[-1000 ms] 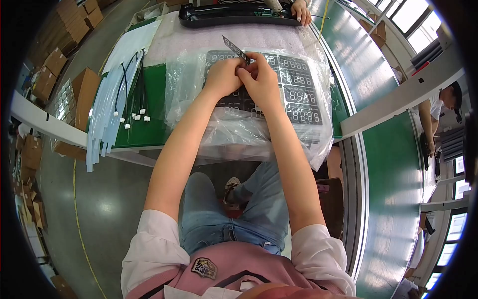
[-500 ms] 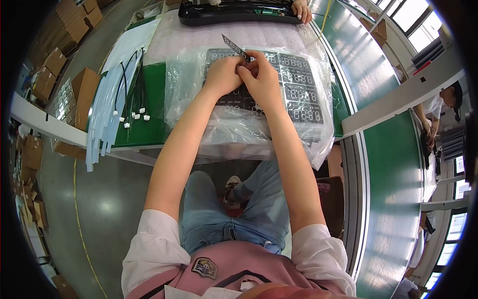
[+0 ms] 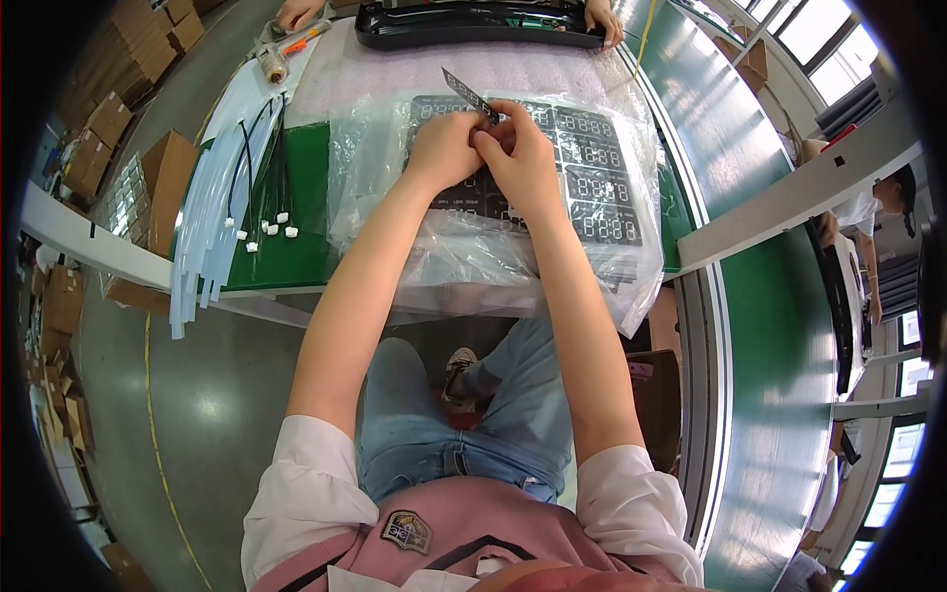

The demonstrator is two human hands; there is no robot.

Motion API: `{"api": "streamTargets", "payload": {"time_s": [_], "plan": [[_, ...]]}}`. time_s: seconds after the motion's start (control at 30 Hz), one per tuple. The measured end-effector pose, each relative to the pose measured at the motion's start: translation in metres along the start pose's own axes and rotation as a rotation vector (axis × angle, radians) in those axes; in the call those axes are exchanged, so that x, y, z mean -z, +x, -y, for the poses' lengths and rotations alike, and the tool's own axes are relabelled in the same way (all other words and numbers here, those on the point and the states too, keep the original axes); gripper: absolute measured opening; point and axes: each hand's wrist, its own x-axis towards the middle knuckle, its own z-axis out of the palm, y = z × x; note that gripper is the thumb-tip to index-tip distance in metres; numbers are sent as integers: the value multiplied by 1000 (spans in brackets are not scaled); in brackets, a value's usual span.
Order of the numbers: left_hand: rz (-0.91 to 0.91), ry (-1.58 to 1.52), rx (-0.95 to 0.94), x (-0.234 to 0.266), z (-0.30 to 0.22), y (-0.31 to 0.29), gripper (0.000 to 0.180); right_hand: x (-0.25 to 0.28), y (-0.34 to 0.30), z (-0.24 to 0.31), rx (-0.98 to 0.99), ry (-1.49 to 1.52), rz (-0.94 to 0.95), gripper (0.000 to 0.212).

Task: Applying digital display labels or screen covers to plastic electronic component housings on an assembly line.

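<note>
Above a stack of printed sheets, my left hand [image 3: 446, 150] and my right hand [image 3: 520, 150] meet with their fingers closed. Between them they pinch a thin black strip [image 3: 466, 91] with pale digit-shaped cut-outs, tilted up toward the far left. My fingers hide its lower end. Under my hands lie black display sheets [image 3: 600, 187] with rows of the same digit shapes, on and partly inside a clear plastic bag [image 3: 375, 202]. The bag's crumpled near edge hangs over the front of the table.
Left of the bag lie black cables [image 3: 281, 163] with white connectors and pale translucent strips [image 3: 207, 222]. A long black housing [image 3: 473, 32] sits at the far edge. A co-worker's hand [image 3: 299, 12] is near a tape roll [image 3: 272, 67] and an orange tool [image 3: 301, 43]. A white post [image 3: 789, 202] stands right.
A co-worker's hand, the tape roll and the orange tool have appeared at the far left. My hands and the strip have barely moved. The person at the far right has shifted.
</note>
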Motion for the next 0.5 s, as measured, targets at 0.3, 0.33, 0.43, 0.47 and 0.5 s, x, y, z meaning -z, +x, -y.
{"api": "streamTargets", "payload": {"time_s": [0.3, 0.33, 0.43, 0.47, 0.5], "plan": [[0, -22, 2, 0, -4, -1, 17, 2, -1, 0, -9, 7, -4, 40], [1, -23, 1, 0, -4, 0, 17, 2, -1, -1, -10, 9, -5, 40], [19, -14, 3, 2, -2, 0, 17, 0, 0, 1, -11, 2, -2, 40], [20, -16, 3, 3, -1, -1, 17, -1, 0, 1, -11, -2, 2, 40], [16, -14, 10, 4, 1, -3, 17, -3, 0, 2, -12, -4, 3, 40]]}}
